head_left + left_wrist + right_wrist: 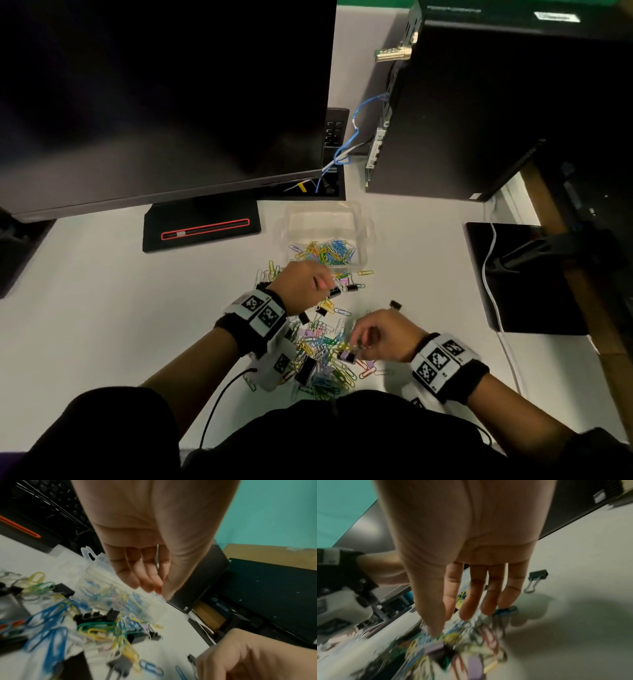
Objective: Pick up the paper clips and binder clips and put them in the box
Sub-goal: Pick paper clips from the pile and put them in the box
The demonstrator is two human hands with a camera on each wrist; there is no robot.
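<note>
White tabletop point(102, 308) holds scattered clips point(322, 346); left hand point(305, 286) hangs relaxed near the box point(364, 229), right hand point(385, 337) with straight fingers, empty.

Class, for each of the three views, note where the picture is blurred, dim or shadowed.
Head view: dim overall, left hand slightly smeared. Left wrist view: paper clips blurred. Right wrist view: the pile heavily motion-smeared, a finger shadow on the table, lone binder clip sharp.

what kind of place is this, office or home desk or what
Most likely an office or lab workstation: a large dark monitor on its stand, a black desktop computer tower with a blue cable plugged in behind, and a white desk strewn with coloured paper clips.
</note>
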